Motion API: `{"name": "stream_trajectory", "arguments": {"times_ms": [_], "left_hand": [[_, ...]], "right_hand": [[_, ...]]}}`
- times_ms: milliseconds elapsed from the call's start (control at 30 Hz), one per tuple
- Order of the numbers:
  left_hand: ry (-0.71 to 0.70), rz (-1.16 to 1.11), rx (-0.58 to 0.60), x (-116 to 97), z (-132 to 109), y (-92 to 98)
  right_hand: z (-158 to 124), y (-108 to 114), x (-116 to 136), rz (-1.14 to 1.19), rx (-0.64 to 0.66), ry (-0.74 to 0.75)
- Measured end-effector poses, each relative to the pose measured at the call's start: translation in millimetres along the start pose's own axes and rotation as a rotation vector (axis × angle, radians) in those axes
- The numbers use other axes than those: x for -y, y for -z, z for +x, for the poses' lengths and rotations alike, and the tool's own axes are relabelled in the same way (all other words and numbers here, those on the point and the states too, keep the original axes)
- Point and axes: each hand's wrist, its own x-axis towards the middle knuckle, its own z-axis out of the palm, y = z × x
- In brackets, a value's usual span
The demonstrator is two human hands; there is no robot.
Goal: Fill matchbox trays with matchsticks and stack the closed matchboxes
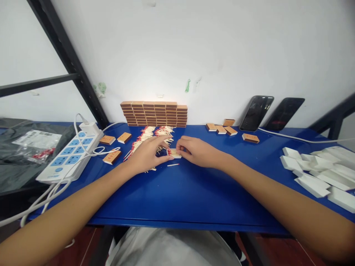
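Note:
A small white matchbox tray [176, 156] filled with red-headed matches [172, 152] lies on the blue table between my hands. My left hand [149, 153] curves around its left side, thumb and fingers apart, the thumb tip at the tray's near left corner. At the right end, my right hand [196, 150] has its fingers pinched together over the match ends; what is between them is hidden. One loose match [173, 164] lies just in front of the tray. A long heap of matches [142, 140] spreads behind and beside my left hand, partly covered by it.
Matchboxes are stacked in a wall [154, 114] at the back. Loose matchboxes [124, 137] lie left, more [221, 129] at right. Two phones [256, 112] lean on the wall. White empty trays [313, 183] pile up right; a power strip [70, 155] with cables stands left.

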Motion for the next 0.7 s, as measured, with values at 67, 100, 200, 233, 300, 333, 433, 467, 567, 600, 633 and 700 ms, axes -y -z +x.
{"name": "stream_trajectory", "arguments": {"times_ms": [67,100,200,233,300,333,433,467,567,600,633,700], "left_hand": [[-0.008,0.032,0.035,1.8,-0.6,-0.9],[-0.007,0.041,0.056,2.9,-1.0,-1.5],[0.000,0.033,0.096,5.9,-1.7,-2.7],[0.001,0.029,0.098,6.4,-1.8,-2.9],[-0.001,0.025,0.099,6.8,-1.7,-2.8],[-0.002,0.024,0.099,6.7,-1.7,-2.6],[-0.006,0.023,0.095,5.6,-1.6,-2.1],[-0.009,0.024,0.091,5.1,-1.5,-1.9],[-0.015,0.028,0.088,4.3,-1.3,-1.8],[-0.015,0.029,0.089,4.3,-1.3,-1.9],[-0.014,0.030,0.090,4.3,-1.2,-2.0],[-0.012,0.034,0.093,4.5,-1.0,-2.1]], "right_hand": [[0.0,-0.9,-0.4,-0.002,0.004,0.004],[0.0,-1.2,-0.4,-0.002,0.005,0.010],[0.0,-1.3,0.3,0.002,0.003,0.022],[0.0,-1.3,0.6,0.003,0.003,0.020],[0.1,-1.4,0.7,-0.001,0.005,0.016],[0.2,-1.6,0.5,-0.004,0.005,0.017],[0.4,-3.1,-0.7,-0.011,0.002,0.032],[0.4,-3.7,-1.2,-0.012,0.002,0.035],[0.7,-5.1,-2.2,-0.015,0.005,0.039],[0.7,-5.4,-2.5,-0.015,0.004,0.040],[0.7,-5.7,-2.7,-0.014,0.003,0.041],[0.6,-6.1,-3.1,-0.013,0.001,0.041]]}}
